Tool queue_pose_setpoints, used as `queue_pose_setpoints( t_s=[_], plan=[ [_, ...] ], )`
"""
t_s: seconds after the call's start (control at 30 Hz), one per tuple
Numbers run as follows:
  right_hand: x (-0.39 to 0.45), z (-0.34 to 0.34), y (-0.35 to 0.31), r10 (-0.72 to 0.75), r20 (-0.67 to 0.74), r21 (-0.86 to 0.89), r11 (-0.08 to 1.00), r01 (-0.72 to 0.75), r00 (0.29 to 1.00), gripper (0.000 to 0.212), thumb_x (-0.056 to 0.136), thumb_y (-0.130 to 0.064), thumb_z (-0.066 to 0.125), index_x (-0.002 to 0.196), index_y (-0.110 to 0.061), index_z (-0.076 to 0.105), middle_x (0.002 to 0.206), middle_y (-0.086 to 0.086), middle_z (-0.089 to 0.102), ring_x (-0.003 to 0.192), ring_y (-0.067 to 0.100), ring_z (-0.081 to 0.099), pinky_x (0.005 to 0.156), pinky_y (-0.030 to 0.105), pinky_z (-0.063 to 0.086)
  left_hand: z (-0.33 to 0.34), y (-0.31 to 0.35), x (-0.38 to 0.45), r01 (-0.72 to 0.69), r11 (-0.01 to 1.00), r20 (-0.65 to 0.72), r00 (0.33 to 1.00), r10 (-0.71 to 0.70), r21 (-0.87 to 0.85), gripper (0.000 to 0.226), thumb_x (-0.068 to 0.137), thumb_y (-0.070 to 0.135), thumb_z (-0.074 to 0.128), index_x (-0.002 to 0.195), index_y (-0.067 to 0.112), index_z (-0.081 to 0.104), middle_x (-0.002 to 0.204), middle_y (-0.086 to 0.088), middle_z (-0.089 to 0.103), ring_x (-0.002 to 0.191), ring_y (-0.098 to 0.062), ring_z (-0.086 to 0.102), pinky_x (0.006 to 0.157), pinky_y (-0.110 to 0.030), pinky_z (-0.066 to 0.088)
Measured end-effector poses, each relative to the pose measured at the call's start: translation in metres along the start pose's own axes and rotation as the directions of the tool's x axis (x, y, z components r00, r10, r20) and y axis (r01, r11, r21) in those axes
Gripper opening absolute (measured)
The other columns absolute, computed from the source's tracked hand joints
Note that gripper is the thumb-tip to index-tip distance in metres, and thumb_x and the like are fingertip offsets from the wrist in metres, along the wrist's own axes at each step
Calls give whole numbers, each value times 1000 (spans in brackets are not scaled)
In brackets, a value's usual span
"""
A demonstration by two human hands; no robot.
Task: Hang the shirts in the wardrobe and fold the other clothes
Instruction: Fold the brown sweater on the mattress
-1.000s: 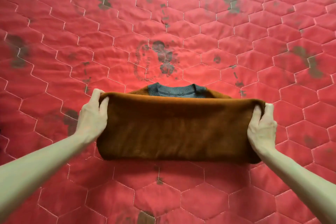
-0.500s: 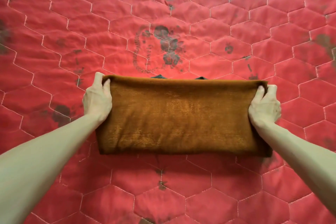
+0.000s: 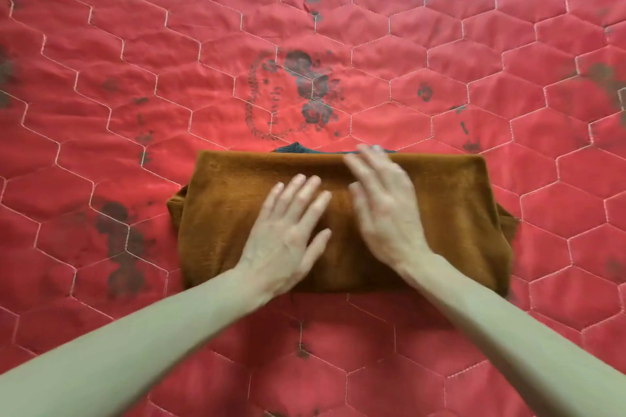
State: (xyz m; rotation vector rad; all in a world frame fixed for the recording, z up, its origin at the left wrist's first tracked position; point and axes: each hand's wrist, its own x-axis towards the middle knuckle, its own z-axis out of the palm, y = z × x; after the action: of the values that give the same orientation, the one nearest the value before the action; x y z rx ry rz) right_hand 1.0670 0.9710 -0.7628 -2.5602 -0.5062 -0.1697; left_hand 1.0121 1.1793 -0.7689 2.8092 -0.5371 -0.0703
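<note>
A brown fleece sweater (image 3: 457,213) lies folded into a wide rectangle on the red quilt (image 3: 135,95). A sliver of its dark grey ribbed collar (image 3: 294,148) peeks out behind the far edge. My left hand (image 3: 288,237) rests flat on the middle of the fold, fingers spread. Just to its right lies my right hand (image 3: 382,206), also flat on the cloth with fingers apart and blurred by motion. Neither hand grips the fabric. Small sleeve ends stick out at both lower sides of the fold.
The red quilt with hexagon stitching and faded dark floral prints fills the whole view. No other clothes, hangers or wardrobe are in sight.
Both hands have let go of the sweater's top corners and come to its middle, lying flat on it. The fold now rests fully on the quilt.
</note>
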Motion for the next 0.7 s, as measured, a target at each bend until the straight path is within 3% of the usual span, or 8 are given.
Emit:
queue_pose_setpoints(
  t_s=[0.07, 0.13, 0.3, 0.43, 0.6, 0.7],
  plan=[
    [-11, 21, -11, -105, 229, -102, 986, 131, 968, 53, 109, -41, 37, 159, -22, 41, 168, 0, 33, 158, 19, 22, 127, 47, 21, 19, 9, -3, -40, 996, 134, 991, 29, 82, 66, 102, 52, 42, 155, 12, 46, 167, -12, 32, 159, -30, 18, 125, -56, 20],
    [-16, 32, -1, -47, 324, -200, 973, 117, 945, 60, 108, -53, 30, 163, -28, 31, 171, -5, 24, 160, 16, 14, 126, 51, 19, 26, 0, 3, -6, 993, 167, 986, -14, 119, 72, 100, 58, 41, 158, 17, 40, 169, -9, 28, 160, -30, 14, 125, -59, 17],
    [-7, 15, 49, 188, 236, -360, 928, -94, 953, 65, 105, -60, 29, 164, -35, 22, 173, -6, 16, 160, 16, 9, 129, 47, 11, 20, -34, 19, 145, 969, 107, 980, -169, 199, 76, 98, 66, 32, 164, 29, 24, 173, 0, 14, 160, -28, 8, 124, -63, 8],
    [-15, -17, 99, 397, 158, -405, 861, -308, 904, 67, 104, -62, 23, 165, -33, 18, 173, -3, 17, 160, 20, 7, 129, 46, 8, 9, -76, 16, 418, 893, 28, 903, -428, 164, 73, 98, 62, 29, 164, 31, 22, 173, -2, 17, 159, -28, 13, 125, -61, 11],
    [-30, -51, 138, 509, 161, -323, 837, -442, 846, 68, 104, -63, 22, 165, -32, 19, 173, -1, 15, 160, 21, 7, 128, 51, 13, -11, -119, -14, 375, 916, 162, 904, -396, 145, 73, 99, 65, 15, 165, 34, 13, 174, 0, 5, 161, -21, 1, 129, -52, 7],
    [-53, -65, 143, 623, 119, -224, 775, -591, 773, 75, 104, -65, 28, 166, -25, 13, 173, 5, 13, 160, 24, 8, 128, 49, 14, -16, -109, -21, 420, 875, 106, 885, -454, 239, 73, 101, 62, 15, 165, 26, 20, 172, -8, 16, 160, -26, 7, 129, -52, 3]
  ],
)
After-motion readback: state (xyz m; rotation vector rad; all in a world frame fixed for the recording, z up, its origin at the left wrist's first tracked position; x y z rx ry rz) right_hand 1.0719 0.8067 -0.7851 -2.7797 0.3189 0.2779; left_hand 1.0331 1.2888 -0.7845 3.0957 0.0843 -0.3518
